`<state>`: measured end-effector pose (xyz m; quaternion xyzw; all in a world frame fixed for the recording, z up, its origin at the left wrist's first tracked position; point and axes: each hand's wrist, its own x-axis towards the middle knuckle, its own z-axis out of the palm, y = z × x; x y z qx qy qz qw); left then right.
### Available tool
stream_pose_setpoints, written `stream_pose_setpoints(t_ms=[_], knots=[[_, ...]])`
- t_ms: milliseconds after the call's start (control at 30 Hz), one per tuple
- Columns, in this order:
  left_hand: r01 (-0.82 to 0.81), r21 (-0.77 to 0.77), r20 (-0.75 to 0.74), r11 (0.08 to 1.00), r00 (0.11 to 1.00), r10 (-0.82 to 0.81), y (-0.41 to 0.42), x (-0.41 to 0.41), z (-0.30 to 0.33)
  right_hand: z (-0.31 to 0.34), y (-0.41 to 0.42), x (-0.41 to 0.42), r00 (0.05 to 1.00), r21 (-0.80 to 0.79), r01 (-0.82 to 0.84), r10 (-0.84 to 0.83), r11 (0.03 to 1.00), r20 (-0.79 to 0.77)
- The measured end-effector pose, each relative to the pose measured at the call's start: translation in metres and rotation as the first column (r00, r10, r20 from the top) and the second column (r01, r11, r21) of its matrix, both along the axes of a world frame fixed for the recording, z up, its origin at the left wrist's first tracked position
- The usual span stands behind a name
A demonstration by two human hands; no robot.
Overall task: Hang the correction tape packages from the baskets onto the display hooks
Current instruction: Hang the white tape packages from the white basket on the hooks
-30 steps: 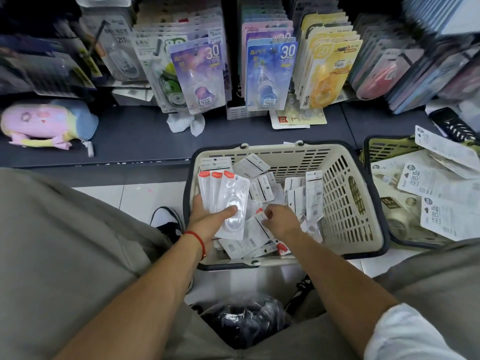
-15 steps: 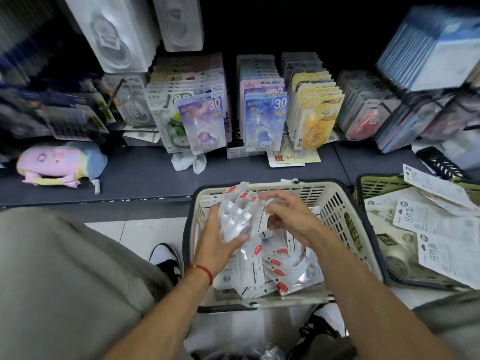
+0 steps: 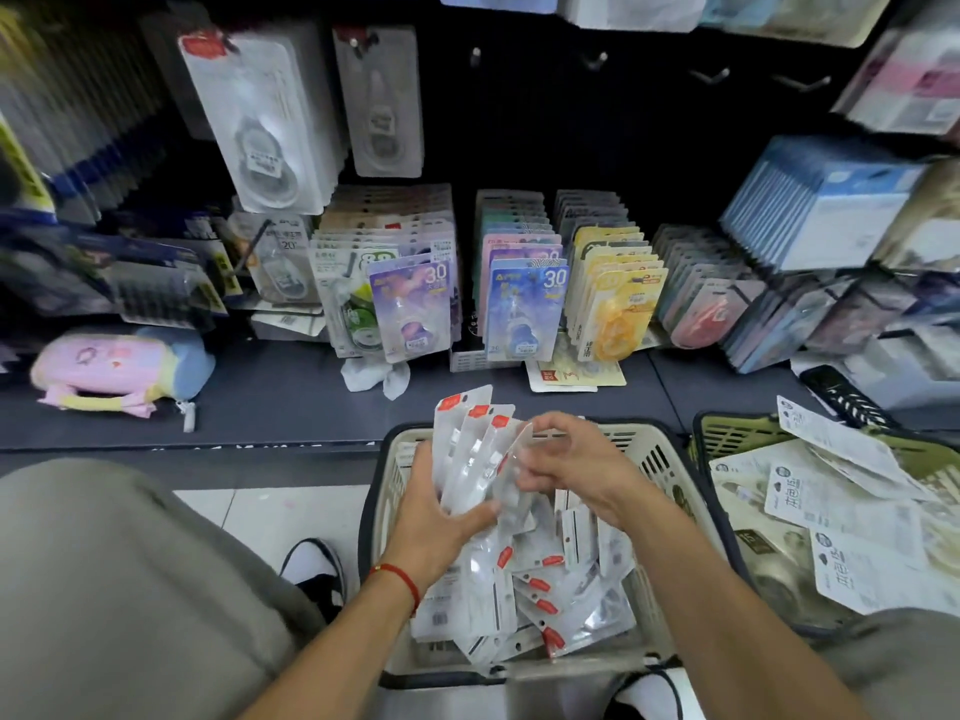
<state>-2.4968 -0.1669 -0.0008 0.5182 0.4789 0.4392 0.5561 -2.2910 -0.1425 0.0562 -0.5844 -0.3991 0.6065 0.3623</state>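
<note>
A beige basket (image 3: pixel 670 459) in front of me holds several clear correction tape packages (image 3: pixel 540 589) with red tabs. My left hand (image 3: pixel 431 517) grips a fanned stack of these packages (image 3: pixel 467 449), held upright above the basket. My right hand (image 3: pixel 566 462) pinches the rightmost package of that stack at its edge. Bare display hooks (image 3: pixel 597 59) stick out of the dark back panel at the top, right of two hanging white packages (image 3: pixel 260 122).
A second, green basket (image 3: pixel 727 433) at the right holds white-backed packs. The dark shelf (image 3: pixel 260 397) carries rows of coloured tape packages, a pastel pouch (image 3: pixel 119 366) and a black comb-like item (image 3: pixel 841 392). My knees frame the baskets.
The view has tilted up, showing the upper hooks. Both hands lifted the stack out of the basket, and my right hand came up from the pile to the stack's right edge.
</note>
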Motion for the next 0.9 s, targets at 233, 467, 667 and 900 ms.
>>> stream_pose_setpoints(t_ms=[233, 467, 667, 900], knots=[[-0.116, -0.101, 0.319, 0.988, 0.937, 0.143, 0.031, 0.001, 0.047, 0.041, 0.027, -0.012, 0.889, 0.344, 0.059, -0.206, 0.937, 0.408], [-0.141, 0.044, 0.403, 0.989, 0.908, 0.111, 0.091, -0.031, 0.144, 0.092, 0.044, -0.035, 0.995, 0.467, 0.051, -0.087, 0.883, 0.055], [-0.105, 0.198, 0.359, 0.975, 0.933, 0.028, 0.126, -0.082, 0.204, 0.128, 0.087, -0.082, 0.997, 0.568, 0.041, -0.07, 0.822, 0.029], [-0.344, 0.168, 0.419, 0.924, 0.873, 0.249, 0.139, -0.131, 0.217, 0.165, 0.138, -0.12, 0.965, 0.71, 0.082, -0.233, 0.699, 0.118]])
